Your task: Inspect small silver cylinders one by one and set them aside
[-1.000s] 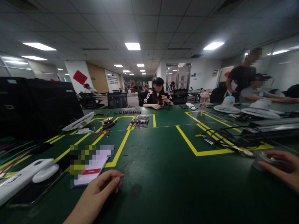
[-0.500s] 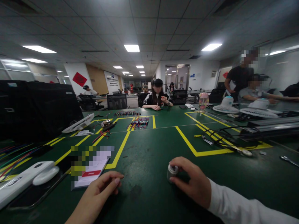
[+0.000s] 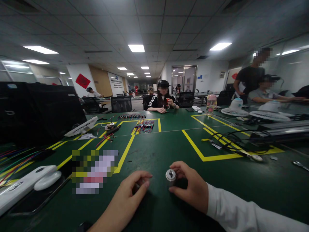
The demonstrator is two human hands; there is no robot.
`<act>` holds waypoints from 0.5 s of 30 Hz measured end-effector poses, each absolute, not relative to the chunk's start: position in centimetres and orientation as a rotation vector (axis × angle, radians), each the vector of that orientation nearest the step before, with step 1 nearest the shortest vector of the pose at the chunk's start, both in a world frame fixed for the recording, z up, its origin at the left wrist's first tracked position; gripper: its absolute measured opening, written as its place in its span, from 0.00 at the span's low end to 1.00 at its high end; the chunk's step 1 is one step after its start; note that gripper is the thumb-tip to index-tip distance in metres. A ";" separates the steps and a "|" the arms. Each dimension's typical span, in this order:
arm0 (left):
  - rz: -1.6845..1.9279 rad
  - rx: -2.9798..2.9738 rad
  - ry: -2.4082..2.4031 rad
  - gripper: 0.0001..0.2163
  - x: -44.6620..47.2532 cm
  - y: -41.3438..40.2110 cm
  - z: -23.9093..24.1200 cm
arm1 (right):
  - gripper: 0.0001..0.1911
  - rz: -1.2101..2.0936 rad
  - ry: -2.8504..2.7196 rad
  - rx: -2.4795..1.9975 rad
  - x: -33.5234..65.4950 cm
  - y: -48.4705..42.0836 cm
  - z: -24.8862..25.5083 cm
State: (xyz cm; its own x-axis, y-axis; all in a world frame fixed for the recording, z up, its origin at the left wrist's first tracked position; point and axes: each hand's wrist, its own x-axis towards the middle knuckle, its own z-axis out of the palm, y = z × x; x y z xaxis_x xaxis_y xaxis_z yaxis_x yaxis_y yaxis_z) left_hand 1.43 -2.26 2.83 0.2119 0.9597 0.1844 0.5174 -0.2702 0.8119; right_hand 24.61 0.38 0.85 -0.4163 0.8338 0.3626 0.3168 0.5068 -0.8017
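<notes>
My right hand [image 3: 190, 188] grips a small grey metal cylinder [image 3: 170, 177], a motor-like part with a shaft on top, and holds it upright on the green table [image 3: 156, 148]. My left hand [image 3: 131, 193] lies just left of the cylinder with its fingers curled toward it. The fingertips are a short way from the part and hold nothing that I can see. A white sleeve covers my right forearm.
A blurred card [image 3: 93, 169] and white plastic fan parts [image 3: 26, 183] lie at the left. Yellow tape boxes mark the table. Black cables [image 3: 231, 140], white fan grilles [image 3: 267, 116], coloured wires [image 3: 145, 125] and a black box [image 3: 38, 109] lie farther off. People sit across the table and at the right.
My right hand came in from the far right with the cylinder and set it in front of me. My left hand slid right, away from the card, toward the cylinder.
</notes>
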 end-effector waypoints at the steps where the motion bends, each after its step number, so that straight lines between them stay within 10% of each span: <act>1: 0.952 1.925 1.339 0.08 2.4 -2.2 3.1 | 0.24 0.852 -1.967 -0.939 24.6 0.4 0.9; 15: 1.071 2.123 1.248 0.04 7.4 -0.5 6.1 | 0.21 0.902 -1.995 -0.892 24.6 0.8 0.9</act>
State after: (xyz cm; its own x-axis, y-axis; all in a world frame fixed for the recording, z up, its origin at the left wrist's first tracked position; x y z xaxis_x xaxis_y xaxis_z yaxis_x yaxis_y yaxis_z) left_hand 7.44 -0.49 6.12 0.2880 0.8729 0.3939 0.5217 -0.4879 0.6998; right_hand 24.63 0.83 0.88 -0.4686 0.8131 0.3454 0.2778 0.5068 -0.8161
